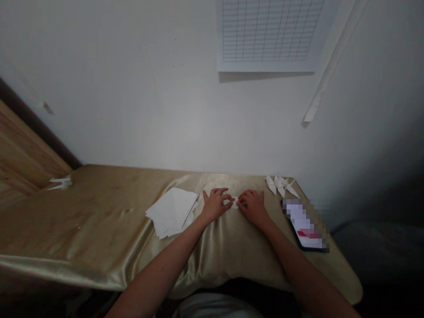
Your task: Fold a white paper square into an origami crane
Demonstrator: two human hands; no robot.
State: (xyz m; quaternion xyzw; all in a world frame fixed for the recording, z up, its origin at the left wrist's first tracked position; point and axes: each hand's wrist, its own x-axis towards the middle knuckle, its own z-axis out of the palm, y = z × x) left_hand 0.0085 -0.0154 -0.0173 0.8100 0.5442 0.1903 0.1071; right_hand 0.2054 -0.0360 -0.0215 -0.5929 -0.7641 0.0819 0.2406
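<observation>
Between my two hands lies a small folded piece of white paper [235, 202], mostly covered by my fingers. My left hand [216, 205] pinches its left side, with thumb and index finger closed on it and the other fingers raised. From the right, my right hand [253, 206] pinches the opposite side with its fingertips. The paper rests on or just above the gold satin cloth; its exact shape is too small to tell. Left of my left hand lies a stack of white paper sheets [172, 212], unevenly piled.
Several folded paper cranes [281, 185] stand at the back right of the table [99, 212]. A phone [304, 225] with a lit, blurred screen lies near the right edge. The white wall behind carries a gridded sheet [268, 35]. A white scrap [60, 183] lies far left.
</observation>
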